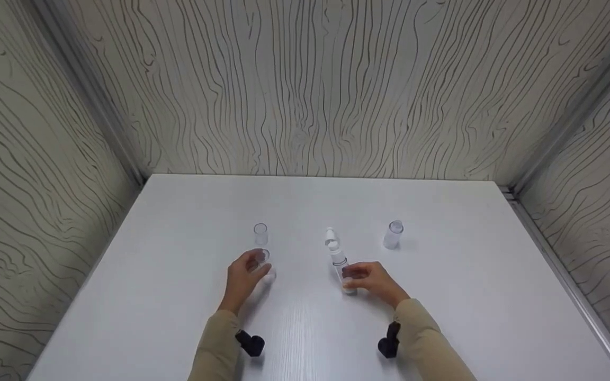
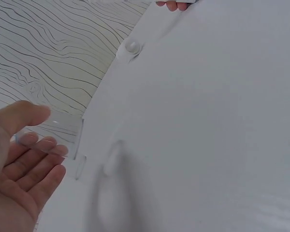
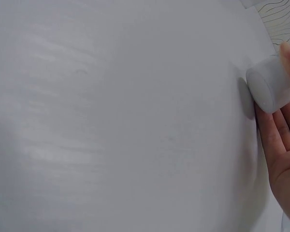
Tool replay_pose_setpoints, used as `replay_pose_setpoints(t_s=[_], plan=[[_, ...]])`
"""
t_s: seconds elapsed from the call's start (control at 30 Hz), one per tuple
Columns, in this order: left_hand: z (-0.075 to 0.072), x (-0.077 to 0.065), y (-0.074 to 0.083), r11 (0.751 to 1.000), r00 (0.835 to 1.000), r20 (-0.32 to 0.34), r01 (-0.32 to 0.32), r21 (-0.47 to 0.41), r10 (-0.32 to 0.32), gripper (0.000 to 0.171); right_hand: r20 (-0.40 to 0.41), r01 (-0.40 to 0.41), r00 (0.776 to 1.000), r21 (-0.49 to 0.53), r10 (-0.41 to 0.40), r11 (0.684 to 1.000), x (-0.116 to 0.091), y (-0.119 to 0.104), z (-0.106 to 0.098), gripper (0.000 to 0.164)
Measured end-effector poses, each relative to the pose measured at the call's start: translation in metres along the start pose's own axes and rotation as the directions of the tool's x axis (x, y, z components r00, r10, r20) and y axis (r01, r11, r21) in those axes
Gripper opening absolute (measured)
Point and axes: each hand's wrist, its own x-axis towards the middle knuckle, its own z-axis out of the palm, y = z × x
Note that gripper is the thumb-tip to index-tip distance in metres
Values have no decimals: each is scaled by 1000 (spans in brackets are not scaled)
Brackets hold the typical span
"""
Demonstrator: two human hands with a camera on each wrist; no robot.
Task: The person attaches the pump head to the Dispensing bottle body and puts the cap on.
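My left hand [image 1: 243,275] pinches a clear open-ended plastic cylinder [image 2: 55,133] between thumb and fingertips, just above the table. Close behind it stands another clear cylinder [image 1: 260,234]. Beside the left thumb shows a small whitish piece [image 1: 269,275]. My right hand [image 1: 373,280] grips a slim clear bottle by its white base [image 3: 270,84], thumb on one side and fingers on the other. The bottle's white upper part [image 1: 339,257] points away toward the back of the table. Just beyond its tip is a small white cap-like piece [image 1: 330,235].
A clear bottle-like container [image 1: 393,235] stands on the white table [image 1: 188,222] at the right. Wood-grain panels [image 1: 299,95] rise behind the table and on both sides. Each sleeve has a black wrist camera [image 1: 252,344].
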Motion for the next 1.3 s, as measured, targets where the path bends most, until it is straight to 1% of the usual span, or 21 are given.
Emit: replay_pose_setpoints(t_s=[0.2, 0.27, 0.43, 0.7, 0.83, 0.97, 1.1, 1.3], plan=[[3, -2, 4, 1000, 1000, -5, -19, -19, 19, 41, -5, -45, 999, 7, 45, 999, -3, 2, 3, 53], [5, -2, 6, 999, 1000, -10, -30, -13, 30, 41, -10, -51, 999, 9, 51, 999, -3, 2, 4, 53], [9, -1, 12, 999, 999, -15, -45, -23, 45, 40, -19, -51, 999, 22, 51, 998, -2, 0, 3, 52], [15, 3, 21, 996, 1000, -11, -24, -87, 23, 41, -14, -25, 1000, 10, 25, 1000, 0, 2, 1, 53], [19, 5, 25, 993, 1000, -10, -23, -113, 22, 41, -12, -25, 1000, 20, 25, 999, 1, 3, 0, 53], [22, 5, 30, 993, 999, -8, -50, -110, 49, 43, -18, -24, 1000, 13, 25, 1000, 1, 3, 1, 51], [26, 5, 34, 989, 998, 0, -67, -135, 68, 46, -20, -24, 1000, -4, 24, 1000, 0, 0, 1, 51], [31, 6, 39, 988, 998, -3, -63, -140, 63, 46, -19, -15, 1000, -15, 15, 1000, 0, 0, 1, 51]])
